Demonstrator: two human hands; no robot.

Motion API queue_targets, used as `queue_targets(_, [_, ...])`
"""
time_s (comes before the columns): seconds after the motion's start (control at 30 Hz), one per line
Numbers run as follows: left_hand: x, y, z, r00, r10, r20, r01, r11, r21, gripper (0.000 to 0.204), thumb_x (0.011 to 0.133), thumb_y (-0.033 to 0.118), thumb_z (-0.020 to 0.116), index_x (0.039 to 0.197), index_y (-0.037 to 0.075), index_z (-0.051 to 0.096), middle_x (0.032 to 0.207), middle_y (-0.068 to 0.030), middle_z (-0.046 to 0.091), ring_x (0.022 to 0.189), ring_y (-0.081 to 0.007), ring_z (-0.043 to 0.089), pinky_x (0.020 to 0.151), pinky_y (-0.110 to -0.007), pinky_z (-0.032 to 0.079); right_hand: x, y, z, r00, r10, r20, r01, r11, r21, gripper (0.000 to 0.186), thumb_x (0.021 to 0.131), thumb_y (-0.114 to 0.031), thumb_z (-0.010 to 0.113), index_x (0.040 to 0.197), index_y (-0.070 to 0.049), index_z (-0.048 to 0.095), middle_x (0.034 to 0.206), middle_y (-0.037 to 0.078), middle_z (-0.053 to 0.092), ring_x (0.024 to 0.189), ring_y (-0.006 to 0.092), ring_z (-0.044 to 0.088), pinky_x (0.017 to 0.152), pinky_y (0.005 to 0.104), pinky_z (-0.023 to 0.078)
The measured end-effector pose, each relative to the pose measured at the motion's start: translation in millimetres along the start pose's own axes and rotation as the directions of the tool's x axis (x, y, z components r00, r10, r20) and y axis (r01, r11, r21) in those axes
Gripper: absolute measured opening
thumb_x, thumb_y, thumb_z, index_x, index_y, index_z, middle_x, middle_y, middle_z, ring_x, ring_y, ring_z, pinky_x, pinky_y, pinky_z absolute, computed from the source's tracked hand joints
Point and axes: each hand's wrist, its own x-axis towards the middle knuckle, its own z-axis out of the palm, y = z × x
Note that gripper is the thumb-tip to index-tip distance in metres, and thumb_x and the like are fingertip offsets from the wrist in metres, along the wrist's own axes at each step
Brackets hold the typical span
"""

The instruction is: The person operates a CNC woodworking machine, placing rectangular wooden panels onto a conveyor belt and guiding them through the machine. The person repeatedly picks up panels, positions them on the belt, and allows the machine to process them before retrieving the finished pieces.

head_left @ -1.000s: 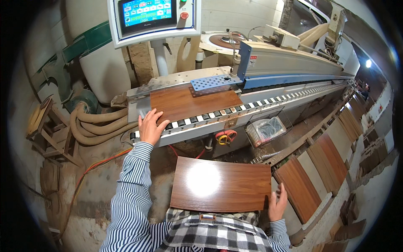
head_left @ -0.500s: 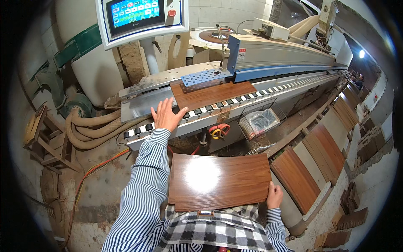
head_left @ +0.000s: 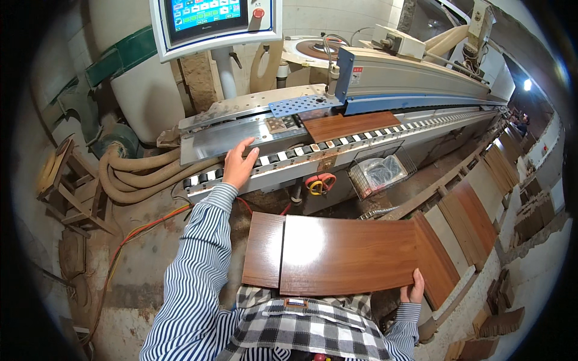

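My left hand (head_left: 241, 163) hovers at the near roller rail (head_left: 270, 161), beside the steel infeed plate (head_left: 211, 144), with fingers apart and nothing held. A woodgrain board (head_left: 343, 125) lies along the rollers, partly past the blue perforated guard (head_left: 300, 105). At my waist are two glossy brown boards, overlapping: the upper board (head_left: 349, 253) is shifted right, exposing the lower board (head_left: 261, 249) at its left. My right hand (head_left: 412, 286) grips the upper board's right edge. My checked apron (head_left: 301, 325) is just below them.
A touchscreen panel (head_left: 208, 18) stands above the machine (head_left: 415, 90). Hoses (head_left: 132, 174) and a wooden stand (head_left: 72, 180) are at left. A wire basket (head_left: 379, 174) hangs below the rail. Leaning panels (head_left: 469, 222) line the right, with a distant person (head_left: 522, 123).
The board on the machine has moved right, away from my left hand. My right hand has slid the upper waist board rightward, uncovering the board beneath.
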Motion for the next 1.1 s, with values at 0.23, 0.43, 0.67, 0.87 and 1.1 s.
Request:
queue_targets(0.23, [-77,52,-47,0.97,0.222,0.095,-0.212,0.971,-0.108,0.054,0.088,0.031,0.06,0.134,0.007,0.045,0.139,-0.0162,0.044,0.13,-0.0308,0.039,0.108,-0.04,0.03,49,-15,112,0.988,0.054,0.144,-0.068,0.993,0.093,0.034,0.098,-0.021,0.048,0.121,0.003,0.052,0.116,0.009,0.06,0.103,0.0188,0.058,0.088,0.0334,0.047])
queue_targets(0.43, [-110,40,-80,0.91,0.199,0.363,-0.347,0.845,0.406,0.068,0.082,0.047,0.063,0.139,0.015,0.042,0.148,-0.0132,0.031,0.14,-0.0334,0.021,0.114,-0.05,0.014,108,16,214,0.946,0.202,0.253,-0.203,0.979,-0.023,0.032,0.094,-0.027,0.055,0.115,-0.003,0.058,0.098,0.005,0.066,0.078,0.0151,0.064,0.066,0.0296,0.052])
queue_targets(0.67, [-95,-17,-103,0.989,0.098,0.111,-0.144,0.801,0.581,0.057,0.088,0.043,0.057,0.136,0.014,0.046,0.145,-0.0132,0.038,0.137,-0.0301,0.03,0.113,-0.051,0.015,133,49,290,0.843,0.395,0.366,-0.488,0.848,0.208,0.044,0.096,-0.031,0.052,0.129,-0.002,0.046,0.117,0.016,0.06,0.103,0.0268,0.061,0.087,0.0355,0.05])
queue_targets(0.87, [-67,-18,-103,0.998,-0.043,0.035,0.01,0.766,0.643,0.056,0.088,0.045,0.057,0.134,0.015,0.05,0.144,-0.0122,0.04,0.137,-0.0283,0.031,0.113,-0.05,0.012,84,2,247,0.906,0.17,0.387,-0.065,0.96,-0.271,0.041,0.097,-0.019,0.048,0.134,-0.001,0.043,0.115,0.015,0.062,0.096,0.0215,0.064,0.084,0.0312,0.051])
queue_targets(1.1, [-24,-17,-78,0.998,-0.069,-0.003,0.057,0.793,0.606,0.058,0.083,0.052,0.059,0.125,0.012,0.058,0.138,-0.0139,0.046,0.132,-0.0314,0.035,0.112,-0.051,0.012,0,8,115,0.938,-0.267,0.221,0.318,0.411,-0.854,0.041,0.09,-0.013,0.055,0.127,0.003,0.049,0.113,0.019,0.058,0.101,0.0277,0.058,0.088,0.0358,0.046])
